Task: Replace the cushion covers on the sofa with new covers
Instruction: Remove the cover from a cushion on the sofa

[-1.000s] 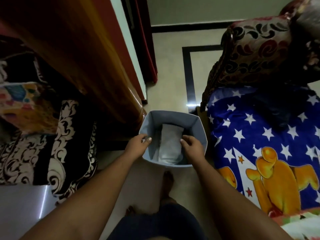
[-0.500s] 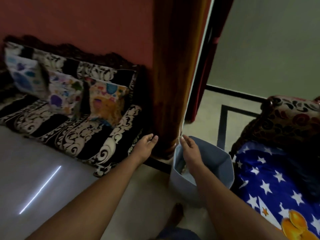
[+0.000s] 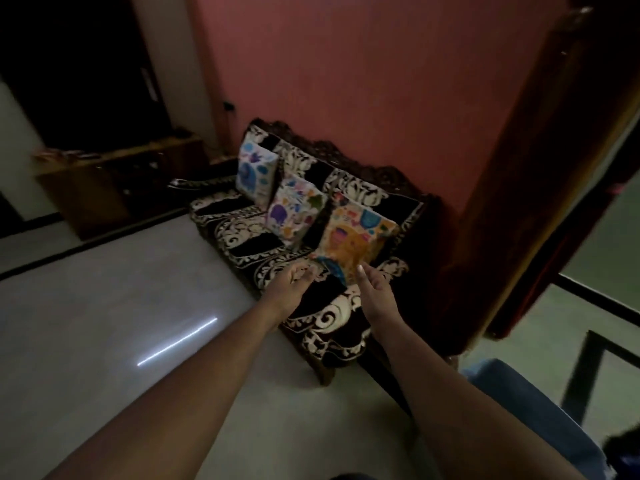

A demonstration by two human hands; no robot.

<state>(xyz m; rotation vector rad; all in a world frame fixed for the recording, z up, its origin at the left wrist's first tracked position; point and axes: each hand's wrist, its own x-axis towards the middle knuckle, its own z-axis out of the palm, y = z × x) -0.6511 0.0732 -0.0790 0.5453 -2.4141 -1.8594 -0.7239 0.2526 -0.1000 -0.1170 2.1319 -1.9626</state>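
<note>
Three printed cushions (image 3: 356, 237) (bright, colourful covers) lean upright along the patterned sofa (image 3: 322, 320).

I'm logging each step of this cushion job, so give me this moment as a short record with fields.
place: sofa against a red wall
cushions: three, propped on the sofa back; blue cushion, middle cushion, orange cushion
left hand: out toward the orange cushion, holding nothing
right hand: beside it, fingers relaxed, holding nothing
contact: cannot tell if either hand touches the cushion
covers: all three on
</note>
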